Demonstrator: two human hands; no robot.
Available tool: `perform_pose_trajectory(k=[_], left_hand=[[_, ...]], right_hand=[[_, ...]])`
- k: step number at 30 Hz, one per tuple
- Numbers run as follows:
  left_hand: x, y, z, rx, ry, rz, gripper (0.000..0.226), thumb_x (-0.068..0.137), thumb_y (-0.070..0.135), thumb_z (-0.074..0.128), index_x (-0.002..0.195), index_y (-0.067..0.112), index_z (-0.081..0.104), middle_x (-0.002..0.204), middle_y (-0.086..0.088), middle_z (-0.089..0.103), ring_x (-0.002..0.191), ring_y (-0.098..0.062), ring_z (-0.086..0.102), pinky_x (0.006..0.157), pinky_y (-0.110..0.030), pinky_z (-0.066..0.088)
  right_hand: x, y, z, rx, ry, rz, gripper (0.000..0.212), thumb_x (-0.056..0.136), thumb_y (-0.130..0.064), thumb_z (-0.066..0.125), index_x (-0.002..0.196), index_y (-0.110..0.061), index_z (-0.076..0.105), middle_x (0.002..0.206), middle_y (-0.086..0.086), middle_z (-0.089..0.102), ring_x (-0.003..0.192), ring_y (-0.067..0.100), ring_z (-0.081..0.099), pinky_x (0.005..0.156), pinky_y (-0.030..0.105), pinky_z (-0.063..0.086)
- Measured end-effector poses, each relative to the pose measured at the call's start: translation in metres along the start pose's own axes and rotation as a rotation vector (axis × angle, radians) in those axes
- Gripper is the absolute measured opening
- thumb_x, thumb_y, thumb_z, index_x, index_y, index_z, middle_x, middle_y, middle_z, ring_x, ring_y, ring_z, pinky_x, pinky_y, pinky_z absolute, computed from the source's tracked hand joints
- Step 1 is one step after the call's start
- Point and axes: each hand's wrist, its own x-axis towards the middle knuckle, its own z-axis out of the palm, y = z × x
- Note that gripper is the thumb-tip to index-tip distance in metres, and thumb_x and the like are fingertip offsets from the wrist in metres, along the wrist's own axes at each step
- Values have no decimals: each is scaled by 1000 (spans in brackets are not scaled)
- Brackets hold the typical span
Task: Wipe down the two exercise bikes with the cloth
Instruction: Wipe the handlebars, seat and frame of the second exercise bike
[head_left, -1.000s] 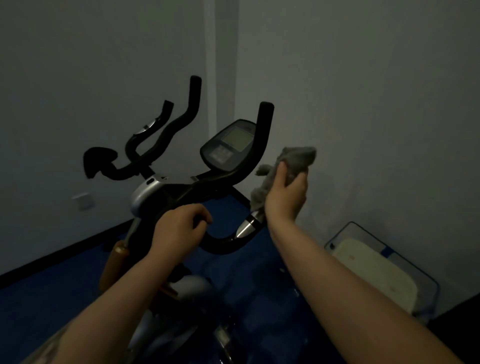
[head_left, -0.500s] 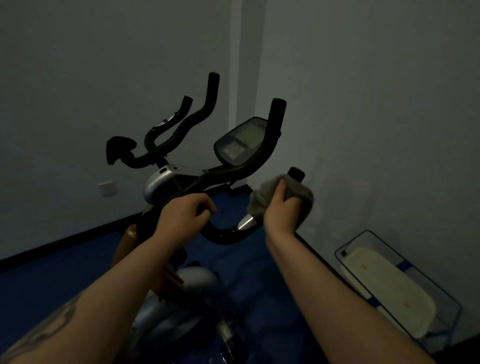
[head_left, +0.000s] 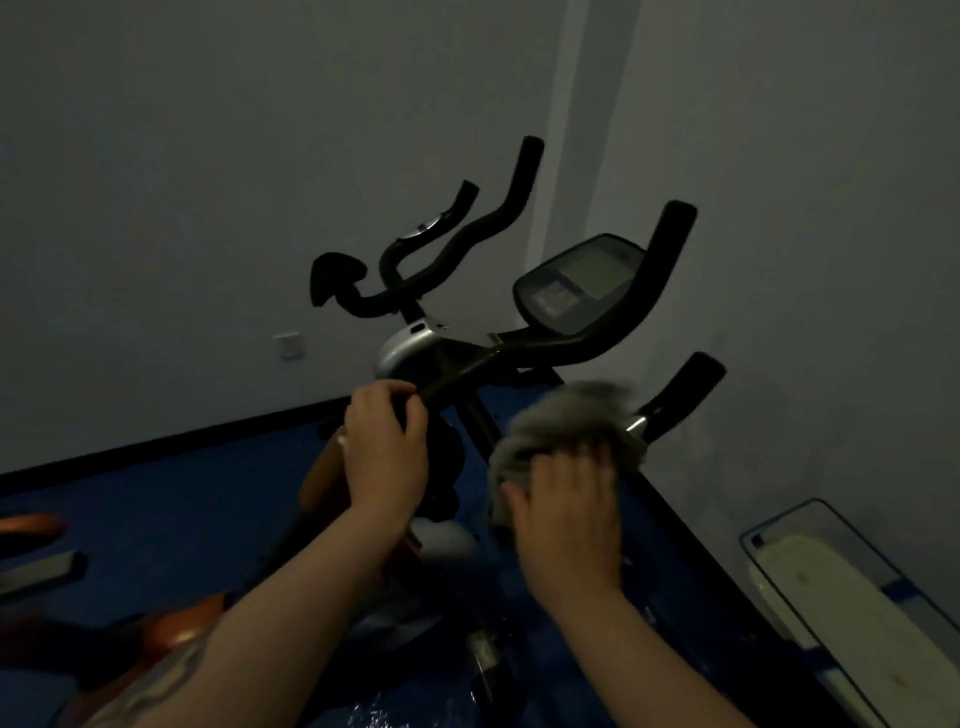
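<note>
Dim grey-walled room; right hand, blurred, grasping the cloth, has dropped from the upright grip to the lower handlebar; left hand clenches the bar; wiping continues.

Matt black grips, fuzzy cloth, glossy floor

The handlebar at frame centre looks foam-covered and matt black, with a shiny metal collar at right; the grey cloth beside it is soft and fuzzy; the console is smooth dark plastic; the blue floor at lower left shines wetly.
</note>
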Motion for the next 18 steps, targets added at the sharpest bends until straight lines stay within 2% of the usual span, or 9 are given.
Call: perform_pose_trajectory(k=[2, 3, 4, 6, 8, 12, 13, 16, 18], left_hand=[[1, -2, 2, 8, -31, -25, 10, 98, 23, 46, 95, 17, 53, 101, -1, 50, 100, -20, 49, 89, -45, 45], [1, -3, 3, 18, -42, -24, 14, 98, 24, 44, 92, 15, 52, 98, -2, 50, 96, -20, 48, 86, -45, 45], [1, -5, 3, 24, -53, -21, 17, 99, 25, 42, 87, 15, 51, 93, -2, 50, 92, -20, 48, 82, -44, 45], [4, -5, 1, 43, -75, 3, 23, 99, 24, 40, 78, 17, 46, 84, -1, 48, 82, -19, 47, 75, -45, 44], [3, -6, -2, 53, -95, 31, 26, 100, 23, 39, 75, 17, 44, 79, 1, 46, 75, -18, 46, 71, -45, 42], [3, -9, -9, 57, -139, 106, 26, 101, 27, 39, 75, 20, 42, 76, 5, 46, 75, -18, 48, 71, -43, 42], [4, -10, -9, 56, -136, 118, 27, 100, 28, 38, 75, 21, 41, 76, 6, 44, 74, -18, 47, 71, -43, 42], [8, -16, -6, 36, -159, 143, 26, 100, 28, 38, 75, 20, 41, 76, 5, 43, 75, -16, 44, 69, -40, 40], [7, -19, -7, -9, -180, 145, 25, 100, 27, 39, 78, 19, 45, 79, 5, 44, 78, -14, 43, 71, -34, 38]], right_hand=[[14, -16, 2, -45, -71, -98, 35, 87, -38, 64, 102, -6, 64, 93, 14, 67, 85, 29, 63, 86, 40, 44], [28, -25, 0, -87, -125, -111, 36, 86, -38, 68, 101, -6, 63, 84, 12, 66, 73, 27, 62, 72, 37, 45], [45, -31, -5, -119, -239, -108, 39, 91, -41, 62, 108, -6, 57, 86, 12, 65, 71, 27, 62, 65, 34, 41], [79, -37, -10, -45, -519, -29, 46, 102, -46, 33, 127, -8, 40, 112, 14, 63, 94, 30, 62, 69, 35, 36], [90, -37, -9, -29, -713, -6, 46, 103, -43, 25, 133, -8, 33, 130, 16, 54, 109, 32, 56, 76, 36, 37], [73, -33, -11, -147, -660, -94, 53, 103, -44, 23, 140, -6, 25, 129, 14, 53, 106, 30, 57, 73, 33, 35], [78, -34, -8, -97, -672, -66, 54, 103, -46, 22, 139, -6, 26, 127, 14, 55, 105, 31, 57, 73, 34, 35], [104, -39, 5, 169, -778, 185, 50, 102, -47, 26, 132, -8, 34, 122, 15, 59, 104, 31, 58, 78, 36, 41], [108, -38, 10, 354, -749, 276, 41, 102, -43, 33, 127, -12, 44, 116, 13, 60, 102, 29, 57, 80, 34, 44]])
